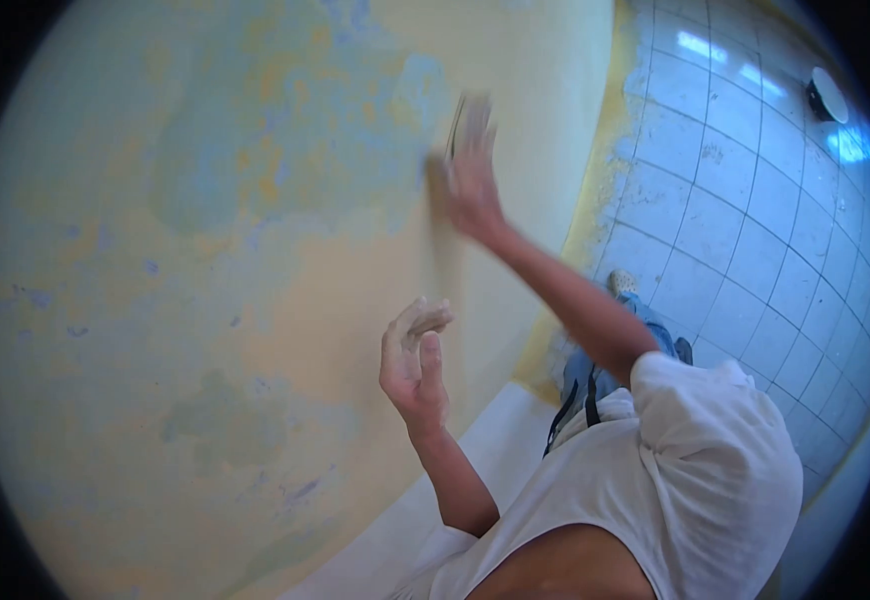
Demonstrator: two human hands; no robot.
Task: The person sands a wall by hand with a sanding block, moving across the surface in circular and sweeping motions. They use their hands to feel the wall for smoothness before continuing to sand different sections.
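My right hand (473, 185) is stretched out flat against a yellow wall (255, 300) whose worn patches show blue and grey underneath. It presses a thin flat piece (458, 120) to the wall; motion blur hides what the piece is. My left hand (415, 360) is raised lower down, close to the wall but apart from it, with its fingers loosely bent and nothing in it. A white sleeve covers my right upper arm.
White floor tiles (755, 230) meet the wall's foot at the right, dusted yellow along the join. A round dark-rimmed object (827, 97) lies on the tiles at the far right. My legs and a foot (623, 283) stand near the wall.
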